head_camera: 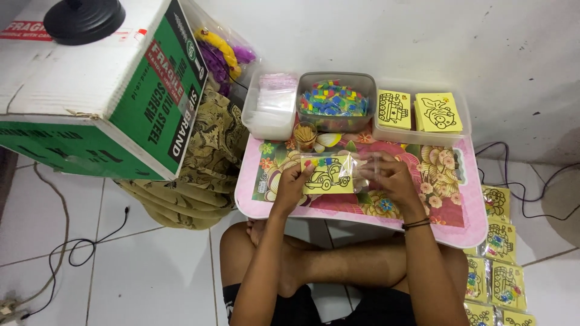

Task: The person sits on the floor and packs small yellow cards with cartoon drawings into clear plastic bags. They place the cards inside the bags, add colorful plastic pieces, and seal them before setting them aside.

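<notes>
My left hand (292, 183) and my right hand (390, 176) hold a clear plastic packet (329, 174) between them, just above a small pink floral table (362, 208). Inside the packet is a yellow card with a black line drawing of a car and small coloured pieces along its top. The left hand grips the packet's left edge. The right hand pinches the clear plastic at the right end.
At the table's far edge stand three clear tubs: plastic bags (270, 104), coloured foam pieces (334, 100), yellow picture cards (420, 111). A small cup of sticks (305, 134) is beside them. Several filled packets (498, 259) lie on the floor at right. A big carton (103, 90) stands left.
</notes>
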